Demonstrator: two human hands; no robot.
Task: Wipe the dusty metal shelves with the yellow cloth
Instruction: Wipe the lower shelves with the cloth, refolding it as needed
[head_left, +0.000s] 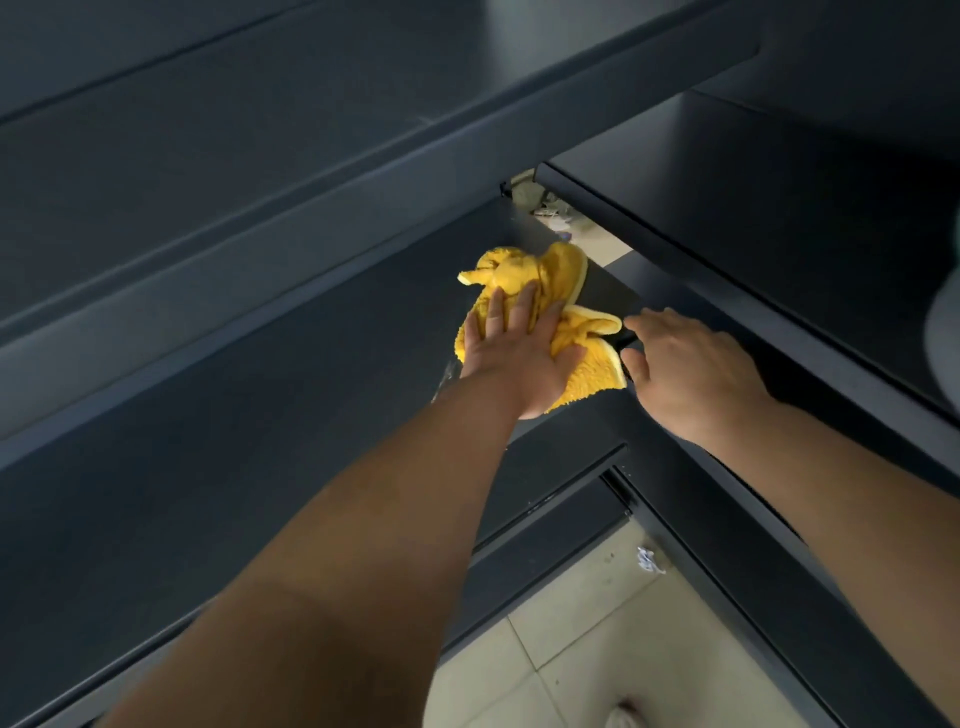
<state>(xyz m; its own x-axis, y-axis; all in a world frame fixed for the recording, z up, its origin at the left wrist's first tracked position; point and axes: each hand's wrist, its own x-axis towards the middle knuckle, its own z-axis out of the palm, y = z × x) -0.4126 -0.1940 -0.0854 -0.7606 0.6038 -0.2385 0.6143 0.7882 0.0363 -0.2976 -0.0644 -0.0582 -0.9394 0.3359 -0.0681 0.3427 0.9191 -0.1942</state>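
Yellow cloth (540, 312) fluffy, bunched, pale-edged folds; long axis runs from near edge toward back corner of dark metal shelf (260, 415); left hand (514, 353) pressed flat on it, fingers spread; right hand (685, 369) just beside, loosely open, fingers curled over neighbouring shelf edge (727, 322); tiled floor (597, 649) below.

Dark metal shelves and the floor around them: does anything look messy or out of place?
Yes. A crumpled white scrap lies on the pale tiled floor below the dark metal shelf, and more litter shows through the gap behind it. The bunched yellow cloth under the left hand is simply in use.
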